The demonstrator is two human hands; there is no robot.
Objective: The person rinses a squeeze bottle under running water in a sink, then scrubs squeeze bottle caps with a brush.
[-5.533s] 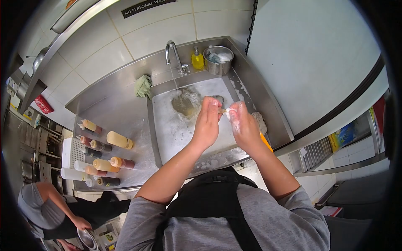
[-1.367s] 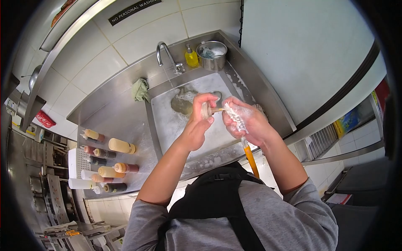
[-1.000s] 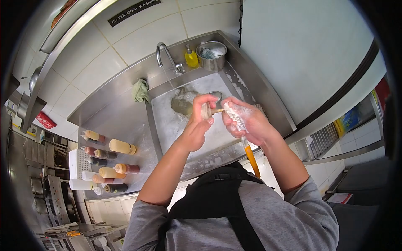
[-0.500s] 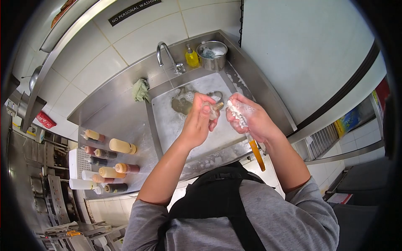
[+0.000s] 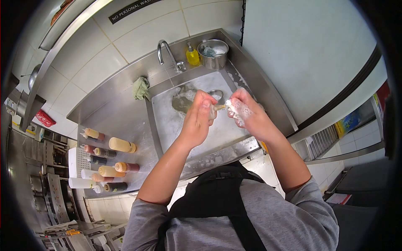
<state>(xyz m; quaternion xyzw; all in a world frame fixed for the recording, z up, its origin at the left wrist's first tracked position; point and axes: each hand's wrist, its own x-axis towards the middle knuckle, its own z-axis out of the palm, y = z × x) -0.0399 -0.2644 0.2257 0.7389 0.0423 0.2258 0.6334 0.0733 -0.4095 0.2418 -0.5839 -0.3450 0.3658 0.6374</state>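
Over the foamy sink (image 5: 176, 142), my left hand (image 5: 197, 119) is closed round a small translucent nozzle cap (image 5: 212, 112), its narrow tip pointing right. My right hand (image 5: 251, 118) grips a soapy white bristled brush (image 5: 235, 110), whose head meets the nozzle's tip. Most of the brush's orange handle (image 5: 264, 146) is hidden behind my right wrist. Suds cover the fingers of my right hand. Just beyond the hands, a round metal item (image 5: 216, 94) shows at the water's surface.
Several sauce squeeze bottles (image 5: 121, 145) lie on the left counter beside a white perforated tray (image 5: 77, 161). A green cloth (image 5: 141, 88) hangs at the sink's corner. Behind are the faucet (image 5: 161, 52), a yellow soap bottle (image 5: 192, 55) and a metal pot (image 5: 214, 58).
My right hand has turned and shifted slightly up, bringing the brush to the nozzle's tip; the orange handle now shows much less. The person at lower left, seen earliest, is gone from view.
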